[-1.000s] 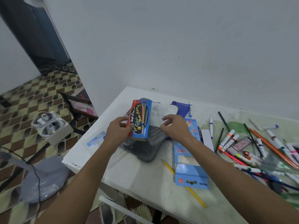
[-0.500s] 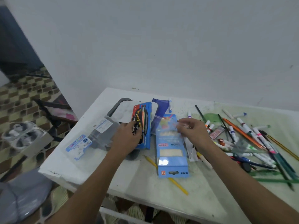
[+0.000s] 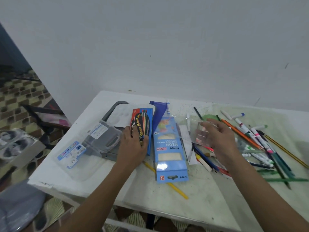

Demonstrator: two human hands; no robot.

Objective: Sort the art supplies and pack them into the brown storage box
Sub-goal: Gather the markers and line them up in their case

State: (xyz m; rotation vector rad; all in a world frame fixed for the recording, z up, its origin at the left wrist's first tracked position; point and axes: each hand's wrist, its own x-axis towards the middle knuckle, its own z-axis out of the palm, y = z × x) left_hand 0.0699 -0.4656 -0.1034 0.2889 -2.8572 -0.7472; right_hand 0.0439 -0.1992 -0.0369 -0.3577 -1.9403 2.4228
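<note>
My left hand [image 3: 133,145] grips the near end of a red and blue water colour box [image 3: 143,122], which lies on a white palette [image 3: 123,114] over a grey case [image 3: 109,114]. Just right of it, a blue Neon coloured pencils box [image 3: 168,148] lies flat. My right hand [image 3: 220,139] pinches a clear plastic sleeve [image 3: 197,131] above the loose markers and pencils [image 3: 250,136] spread over the right of the table. No brown storage box is in view.
A clear plastic case with a blue label [image 3: 80,151] lies at the table's left edge [image 3: 43,180]. A blue pouch [image 3: 158,111] sits behind the boxes. A yellow pencil [image 3: 177,190] lies near the front. The white wall stands just behind the table.
My left hand has lowered the water colour box flat onto the palette. My right hand left that box, moved right and took hold of the clear sleeve. The view has swung right.
</note>
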